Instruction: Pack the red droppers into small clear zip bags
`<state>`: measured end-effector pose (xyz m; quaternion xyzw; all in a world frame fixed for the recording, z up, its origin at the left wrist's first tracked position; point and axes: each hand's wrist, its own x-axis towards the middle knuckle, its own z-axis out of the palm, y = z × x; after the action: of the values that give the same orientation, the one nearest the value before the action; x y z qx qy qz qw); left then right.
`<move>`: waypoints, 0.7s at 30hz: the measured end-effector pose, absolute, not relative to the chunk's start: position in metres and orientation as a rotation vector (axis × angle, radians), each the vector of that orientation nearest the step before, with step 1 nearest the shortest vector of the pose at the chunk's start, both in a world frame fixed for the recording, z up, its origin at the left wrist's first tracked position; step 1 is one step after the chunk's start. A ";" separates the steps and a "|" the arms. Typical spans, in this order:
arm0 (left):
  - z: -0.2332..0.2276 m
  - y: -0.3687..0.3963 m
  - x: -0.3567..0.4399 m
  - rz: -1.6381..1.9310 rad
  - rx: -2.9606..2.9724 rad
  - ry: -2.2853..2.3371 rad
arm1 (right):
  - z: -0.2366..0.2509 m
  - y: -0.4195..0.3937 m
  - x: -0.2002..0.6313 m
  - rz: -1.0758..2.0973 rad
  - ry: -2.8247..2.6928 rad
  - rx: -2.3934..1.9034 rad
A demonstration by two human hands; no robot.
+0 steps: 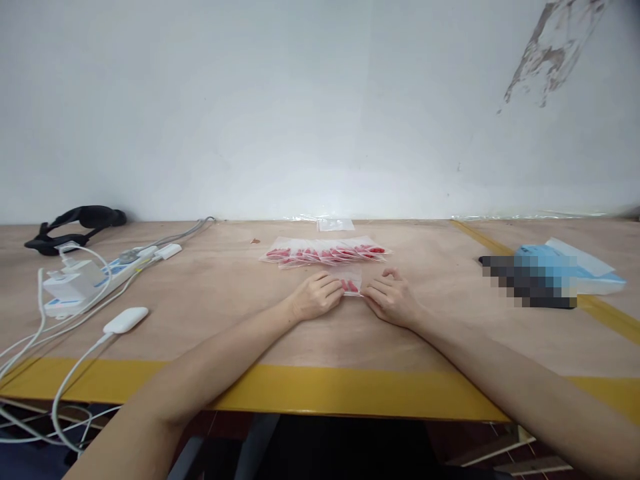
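Between my hands lies a small clear plastic bag with a few red pieces in its lower part; their kind is too small to tell. My left hand is closed on the bag's left edge, its fingers curled down to the table. At the lower right corner, my right hand pinches the bag, with one finger lifted off. Just beyond, several similar bags with red contents lie overlapping in a fanned row.
A flat clear packet lies by the wall. To the left are a power strip with white chargers and cables, a white oval device and a black headset. On the right sit a dark, partly blurred object and a blue-white packet.
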<state>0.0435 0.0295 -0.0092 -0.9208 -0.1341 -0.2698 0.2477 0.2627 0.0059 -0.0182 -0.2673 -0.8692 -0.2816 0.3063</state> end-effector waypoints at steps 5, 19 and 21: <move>-0.005 0.028 0.020 -0.707 -2.486 -0.342 | -0.019 0.005 0.265 -0.720 -2.286 -0.720; -0.010 0.022 0.009 -0.683 -2.294 -0.478 | -0.020 0.009 0.266 -0.746 -2.246 -0.708; -0.009 0.021 0.011 -0.682 -2.293 -0.474 | -0.019 0.008 0.264 -0.756 -2.260 -0.699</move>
<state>0.0113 0.0208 -0.0094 -0.8827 -0.1827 -0.2626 0.3444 0.2641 0.0083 -0.0192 -0.2663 -0.8612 -0.2880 0.3232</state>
